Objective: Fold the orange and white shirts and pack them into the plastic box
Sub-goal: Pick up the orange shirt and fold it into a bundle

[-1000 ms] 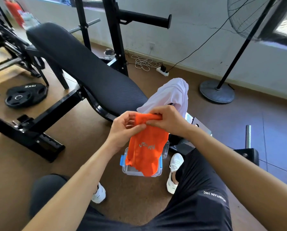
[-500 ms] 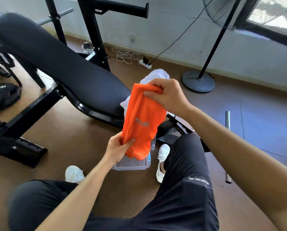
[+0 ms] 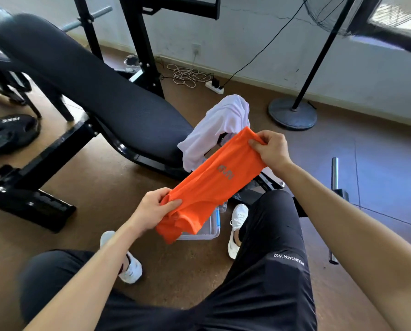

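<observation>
Behind the orange shirt [image 3: 214, 185], the plastic box [image 3: 210, 232] shows only partly.

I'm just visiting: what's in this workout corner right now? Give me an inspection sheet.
Surface: brown floor, no table seen.
Job's things: orange shirt held stretched over the plastic box; white shirt draped by the weight bench end.
Clutter: weight plate, loose metal bar.
Grippers: left hand grips the shirt's lower end; right hand pinches its upper end.
Cables: coiled cord and power strip by the wall.
Surroundings: black rack, fan stand.
</observation>
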`<control>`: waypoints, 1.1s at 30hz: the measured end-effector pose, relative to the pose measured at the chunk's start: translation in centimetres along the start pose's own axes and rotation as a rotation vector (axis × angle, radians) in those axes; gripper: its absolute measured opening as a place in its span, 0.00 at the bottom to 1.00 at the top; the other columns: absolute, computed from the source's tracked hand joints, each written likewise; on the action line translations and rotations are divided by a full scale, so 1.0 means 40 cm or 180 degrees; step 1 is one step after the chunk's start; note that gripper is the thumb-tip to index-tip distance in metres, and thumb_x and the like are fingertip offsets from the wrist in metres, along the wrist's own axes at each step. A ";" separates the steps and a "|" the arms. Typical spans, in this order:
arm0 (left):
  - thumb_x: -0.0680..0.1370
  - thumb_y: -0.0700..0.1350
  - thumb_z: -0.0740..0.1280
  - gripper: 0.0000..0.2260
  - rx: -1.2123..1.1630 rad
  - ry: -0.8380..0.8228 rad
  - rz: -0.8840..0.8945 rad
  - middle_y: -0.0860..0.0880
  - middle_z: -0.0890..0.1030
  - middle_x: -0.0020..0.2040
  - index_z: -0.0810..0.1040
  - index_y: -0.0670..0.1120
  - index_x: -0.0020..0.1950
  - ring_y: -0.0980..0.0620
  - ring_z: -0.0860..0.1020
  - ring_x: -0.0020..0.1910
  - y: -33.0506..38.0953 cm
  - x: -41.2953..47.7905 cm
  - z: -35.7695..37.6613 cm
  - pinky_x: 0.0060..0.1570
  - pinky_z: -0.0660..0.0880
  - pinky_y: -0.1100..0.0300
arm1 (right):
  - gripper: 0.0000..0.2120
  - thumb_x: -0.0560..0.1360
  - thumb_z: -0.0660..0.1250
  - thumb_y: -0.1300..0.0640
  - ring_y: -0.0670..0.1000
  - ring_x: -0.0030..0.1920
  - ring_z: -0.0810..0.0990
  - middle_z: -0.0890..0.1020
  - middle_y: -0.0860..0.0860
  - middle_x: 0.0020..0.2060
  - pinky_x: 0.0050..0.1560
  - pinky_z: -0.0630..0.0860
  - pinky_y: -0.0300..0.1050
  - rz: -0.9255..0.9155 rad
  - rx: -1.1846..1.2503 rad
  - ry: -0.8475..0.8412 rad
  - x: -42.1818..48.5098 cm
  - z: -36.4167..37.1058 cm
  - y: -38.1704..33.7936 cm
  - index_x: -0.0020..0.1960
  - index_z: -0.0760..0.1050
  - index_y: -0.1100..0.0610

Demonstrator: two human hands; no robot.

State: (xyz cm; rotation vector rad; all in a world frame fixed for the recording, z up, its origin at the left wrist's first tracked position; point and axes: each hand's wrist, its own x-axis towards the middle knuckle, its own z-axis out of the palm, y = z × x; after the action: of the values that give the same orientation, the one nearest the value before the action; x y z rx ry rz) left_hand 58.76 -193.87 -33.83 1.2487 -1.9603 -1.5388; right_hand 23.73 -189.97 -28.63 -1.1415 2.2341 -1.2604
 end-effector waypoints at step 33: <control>0.73 0.52 0.75 0.18 -0.1517 0.0456 -0.1114 0.47 0.85 0.51 0.81 0.46 0.59 0.49 0.83 0.46 0.027 -0.072 0.069 0.40 0.77 0.60 | 0.22 0.74 0.71 0.50 0.49 0.64 0.74 0.77 0.46 0.65 0.66 0.73 0.49 -0.1274 -0.0369 -0.1700 -0.524 0.248 -0.032 0.67 0.77 0.50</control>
State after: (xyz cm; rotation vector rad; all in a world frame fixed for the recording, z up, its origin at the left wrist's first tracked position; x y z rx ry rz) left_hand 57.91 -189.90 -33.13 1.4800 -1.2254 -1.8744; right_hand 43.53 -179.63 -35.03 -1.7880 1.7483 -0.8169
